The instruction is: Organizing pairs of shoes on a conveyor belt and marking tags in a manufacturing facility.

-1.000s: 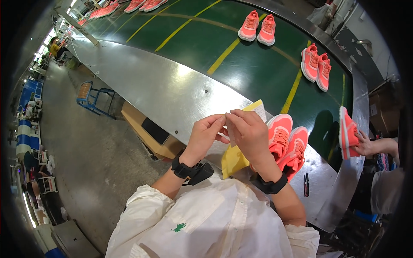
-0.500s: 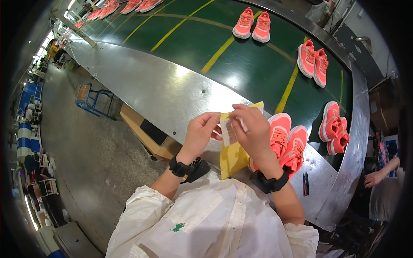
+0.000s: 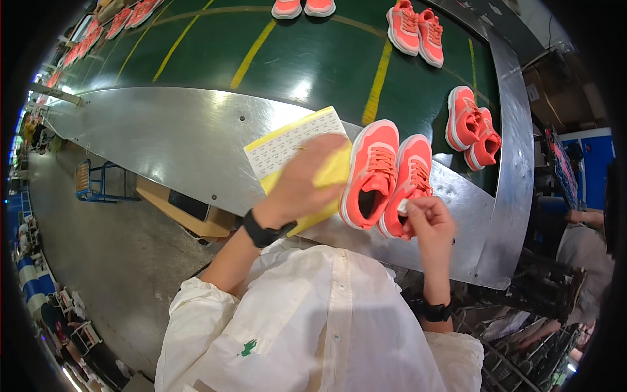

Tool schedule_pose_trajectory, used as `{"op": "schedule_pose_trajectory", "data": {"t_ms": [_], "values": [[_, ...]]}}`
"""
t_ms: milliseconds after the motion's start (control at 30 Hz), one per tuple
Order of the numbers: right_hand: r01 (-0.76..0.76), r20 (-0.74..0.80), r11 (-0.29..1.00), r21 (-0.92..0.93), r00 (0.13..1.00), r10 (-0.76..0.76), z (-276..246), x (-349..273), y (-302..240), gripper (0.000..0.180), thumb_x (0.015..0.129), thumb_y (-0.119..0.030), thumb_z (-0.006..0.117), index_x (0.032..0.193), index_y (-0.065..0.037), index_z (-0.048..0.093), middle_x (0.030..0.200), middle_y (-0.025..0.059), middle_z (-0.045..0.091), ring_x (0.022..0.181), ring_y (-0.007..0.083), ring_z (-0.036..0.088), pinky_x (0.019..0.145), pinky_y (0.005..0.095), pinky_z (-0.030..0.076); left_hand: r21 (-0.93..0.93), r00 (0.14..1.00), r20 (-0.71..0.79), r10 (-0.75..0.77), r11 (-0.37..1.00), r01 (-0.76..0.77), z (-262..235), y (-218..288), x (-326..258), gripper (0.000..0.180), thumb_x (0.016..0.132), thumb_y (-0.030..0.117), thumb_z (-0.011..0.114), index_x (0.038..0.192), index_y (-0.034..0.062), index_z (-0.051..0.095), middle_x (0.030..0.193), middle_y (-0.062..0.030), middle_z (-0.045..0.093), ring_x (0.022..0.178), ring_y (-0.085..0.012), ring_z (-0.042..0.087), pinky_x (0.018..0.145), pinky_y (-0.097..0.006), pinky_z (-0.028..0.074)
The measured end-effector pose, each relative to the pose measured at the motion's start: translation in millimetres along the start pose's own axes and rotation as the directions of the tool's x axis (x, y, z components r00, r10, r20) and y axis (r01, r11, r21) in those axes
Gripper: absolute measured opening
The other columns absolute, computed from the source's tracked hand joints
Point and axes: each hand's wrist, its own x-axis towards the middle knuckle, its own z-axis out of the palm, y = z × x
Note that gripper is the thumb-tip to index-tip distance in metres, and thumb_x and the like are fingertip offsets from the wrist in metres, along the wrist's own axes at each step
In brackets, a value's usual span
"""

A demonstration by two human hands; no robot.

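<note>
A pair of coral-pink sneakers with white soles stands before me on the metal table edge, a left shoe (image 3: 372, 171) and a right shoe (image 3: 413, 168), toes pointing away. My right hand (image 3: 432, 222) is at the heel of the right shoe, thumb and fingers pinching a small white sticker (image 3: 403, 206) beside its opening. To the left of the pair lies a yellow sheet (image 3: 333, 171) with a white sheet of small printed labels (image 3: 271, 151) on it. My left hand (image 3: 302, 179), slightly blurred, spreads over these sheets with its fingers stretched out, covering their middle.
Beyond the metal ledge (image 3: 176, 130) runs a green conveyor belt (image 3: 215, 55) with yellow lines, carrying more coral sneaker pairs (image 3: 471, 127). Below the ledge at left are a cardboard box (image 3: 186, 212) and a blue-framed stool (image 3: 98, 181). Another person's arm (image 3: 586, 217) shows at far right.
The yellow sheet and labels, held up in both hands before, now lie lower on the table under my left hand. My right hand has moved right to the shoe, pinching a sticker. The view has shifted.
</note>
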Motion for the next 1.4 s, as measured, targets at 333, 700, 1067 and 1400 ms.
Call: {"op": "schedule_pose_trajectory", "data": {"t_ms": [333,700,1067,1400], "values": [[0.303,0.134,0.697,-0.650,0.948,-0.287,25,11,24,0.007,0.082,-0.010,0.064,0.084,-0.004,0.061,0.070,0.0135,0.065,0.062,0.0315,0.064,0.058,0.0401,0.049,0.178,0.969,0.248,0.007,0.982,-0.053,65,9,47,0.068,0.085,0.031,0.068,0.139,0.0065,0.035,0.074,-0.0145,0.066,0.061,-0.0318,0.064,0.057,-0.037,0.052],[0.345,0.289,0.290,-0.893,0.932,-0.220,26,44,47,0.014,0.077,-0.014,0.063,0.072,0.000,0.065,0.064,0.0187,0.062,0.062,0.0360,0.063,0.057,0.0448,0.049,-0.001,0.955,0.160,-0.250,0.967,0.254,86,20,37,0.060,0.086,0.027,0.066,0.136,0.0071,0.041,0.079,-0.0171,0.066,0.073,-0.0315,0.066,0.065,-0.035,0.053],[0.298,0.266,0.183,-0.937,0.946,-0.184,22,44,44,0.017,0.070,-0.018,0.070,0.066,-0.002,0.068,0.061,0.0153,0.063,0.059,0.0312,0.065,0.056,0.0398,0.051,-0.058,0.861,0.150,-0.486,0.865,0.499,104,11,-8,0.085,0.076,0.020,0.071,0.145,0.0019,0.025,0.141,-0.0222,0.041,0.109,-0.0305,0.059,0.093,-0.038,0.047],[0.237,0.219,0.199,-0.951,0.970,-0.106,16,50,44,0.016,0.071,-0.019,0.067,0.067,-0.004,0.069,0.065,0.0146,0.064,0.063,0.0311,0.065,0.057,0.0404,0.051,-0.299,0.797,0.259,-0.546,0.739,0.604,100,4,-13,0.081,0.080,0.003,0.064,0.147,0.0147,0.020,0.143,-0.0289,0.037,0.096,-0.0214,0.064,0.076,-0.029,0.052]]}}
